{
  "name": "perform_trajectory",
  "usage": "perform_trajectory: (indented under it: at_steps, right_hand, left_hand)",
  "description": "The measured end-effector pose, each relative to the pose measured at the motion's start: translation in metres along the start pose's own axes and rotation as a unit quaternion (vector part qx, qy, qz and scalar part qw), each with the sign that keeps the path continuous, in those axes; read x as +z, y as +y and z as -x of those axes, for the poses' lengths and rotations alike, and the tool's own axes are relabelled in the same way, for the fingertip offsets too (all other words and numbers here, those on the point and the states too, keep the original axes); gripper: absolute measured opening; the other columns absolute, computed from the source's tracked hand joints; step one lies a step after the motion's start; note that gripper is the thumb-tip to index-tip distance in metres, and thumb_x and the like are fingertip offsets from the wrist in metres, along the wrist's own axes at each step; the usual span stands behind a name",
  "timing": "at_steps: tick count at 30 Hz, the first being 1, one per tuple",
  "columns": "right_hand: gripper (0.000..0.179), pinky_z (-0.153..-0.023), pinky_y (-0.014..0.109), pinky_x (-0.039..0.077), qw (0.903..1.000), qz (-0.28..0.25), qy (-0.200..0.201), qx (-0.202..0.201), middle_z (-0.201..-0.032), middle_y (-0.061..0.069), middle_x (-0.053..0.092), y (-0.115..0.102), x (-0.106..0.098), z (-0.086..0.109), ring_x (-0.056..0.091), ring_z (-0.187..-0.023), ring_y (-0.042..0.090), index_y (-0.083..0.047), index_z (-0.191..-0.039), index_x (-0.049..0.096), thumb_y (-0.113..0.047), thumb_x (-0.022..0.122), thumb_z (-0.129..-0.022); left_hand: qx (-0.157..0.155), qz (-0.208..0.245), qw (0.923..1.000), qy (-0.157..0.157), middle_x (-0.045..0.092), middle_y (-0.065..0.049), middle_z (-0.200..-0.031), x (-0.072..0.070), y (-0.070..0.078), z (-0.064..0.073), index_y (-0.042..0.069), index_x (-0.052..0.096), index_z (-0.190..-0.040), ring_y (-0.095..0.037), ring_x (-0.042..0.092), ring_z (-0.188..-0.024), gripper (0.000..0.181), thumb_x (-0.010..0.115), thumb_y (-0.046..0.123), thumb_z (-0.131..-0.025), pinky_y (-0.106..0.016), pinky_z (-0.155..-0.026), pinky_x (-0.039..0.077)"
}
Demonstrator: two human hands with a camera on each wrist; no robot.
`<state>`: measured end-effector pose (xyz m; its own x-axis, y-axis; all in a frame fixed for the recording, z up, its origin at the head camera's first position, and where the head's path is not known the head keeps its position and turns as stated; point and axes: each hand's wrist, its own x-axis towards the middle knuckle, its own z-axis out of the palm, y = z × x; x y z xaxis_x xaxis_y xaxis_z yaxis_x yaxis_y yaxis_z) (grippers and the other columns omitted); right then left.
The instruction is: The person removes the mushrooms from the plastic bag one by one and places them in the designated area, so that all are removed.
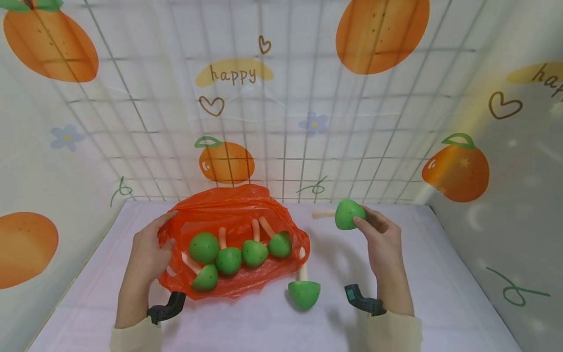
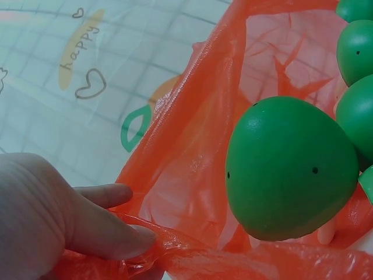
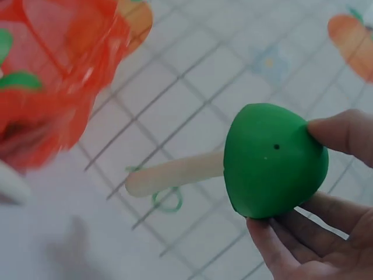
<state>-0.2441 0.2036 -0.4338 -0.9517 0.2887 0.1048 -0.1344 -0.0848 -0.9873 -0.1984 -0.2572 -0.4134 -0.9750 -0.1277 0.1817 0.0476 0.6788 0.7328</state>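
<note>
A red plastic bag [image 1: 228, 203] lies spread on the table, its mouth facing the front. Several green-capped toy mushrooms with pale stems, one of them a round-capped mushroom [image 1: 204, 248], lie in it. My left hand [image 1: 151, 249] pinches the bag's left edge between thumb and fingers, as the left wrist view shows. Right of the bag, my right hand [image 1: 384, 239] holds another green toy mushroom [image 3: 274, 163] by its cap above the table. That mushroom's stem points left toward the bag. One more toy mushroom [image 1: 304, 294] lies at the bag's right corner, its stem tip against the red plastic.
A white table [image 1: 246, 327] carries everything. Behind it stands a wire grid [image 1: 290, 166] with a printed sheet of oranges and hearts, and similar sheets close off both sides. Dark cameras are strapped to both wrists.
</note>
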Motion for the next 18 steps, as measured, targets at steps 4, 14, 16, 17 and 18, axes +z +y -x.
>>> perform_trajectory:
  at_steps: [4,14,16,17,18]
  right_hand:
    - [0.047,-0.121,0.036,0.037,0.9997,0.008,0.006,0.024,-0.123,-0.002,0.066,0.015,-0.006,-0.007,0.056,-0.124,0.013,0.008,-0.142,0.057,-0.008,0.071,-0.1]
    - [0.045,-0.109,0.023,0.048,0.9965,-0.034,0.009,0.075,-0.137,0.012,0.052,0.043,-0.019,-0.019,0.057,-0.124,0.014,0.009,-0.141,0.054,-0.006,0.068,-0.101]
    - [0.047,-0.109,0.022,0.047,0.9952,-0.038,0.007,0.09,-0.139,0.011,0.05,0.046,-0.023,-0.021,0.057,-0.124,0.012,0.009,-0.143,0.052,-0.006,0.068,-0.101]
    - [0.048,-0.109,0.021,0.047,0.9946,-0.037,0.005,0.097,-0.139,0.011,0.049,0.048,-0.025,-0.021,0.056,-0.124,0.011,0.009,-0.144,0.051,-0.006,0.068,-0.102]
    - [0.049,-0.109,0.021,0.047,0.9939,-0.042,0.005,0.102,-0.139,0.011,0.049,0.049,-0.027,-0.021,0.057,-0.123,0.01,0.009,-0.145,0.05,-0.006,0.068,-0.102]
  left_hand:
    - [0.001,0.0,1.0,0.0,0.051,-0.026,-0.153,0.0,0.0,0.0,0.007,0.048,-0.157,-0.05,0.051,-0.132,0.063,0.059,-0.009,-0.096,-0.064,-0.099,0.052]
    - [0.0,-0.006,1.0,0.002,0.051,-0.027,-0.152,0.0,0.001,-0.001,0.007,0.049,-0.156,-0.051,0.051,-0.132,0.063,0.059,-0.009,-0.096,-0.064,-0.099,0.052]
    - [-0.002,-0.006,1.0,0.001,0.051,-0.027,-0.152,0.0,0.0,-0.001,0.007,0.048,-0.157,-0.051,0.051,-0.132,0.064,0.059,-0.009,-0.096,-0.064,-0.098,0.053]
    - [-0.003,-0.006,1.0,0.0,0.05,-0.027,-0.153,0.0,0.0,-0.001,0.008,0.048,-0.157,-0.051,0.051,-0.132,0.064,0.059,-0.009,-0.096,-0.063,-0.097,0.053]
    - [-0.005,-0.006,1.0,-0.001,0.05,-0.027,-0.153,0.0,0.0,-0.001,0.008,0.048,-0.157,-0.05,0.051,-0.132,0.064,0.059,-0.009,-0.096,-0.063,-0.097,0.054]
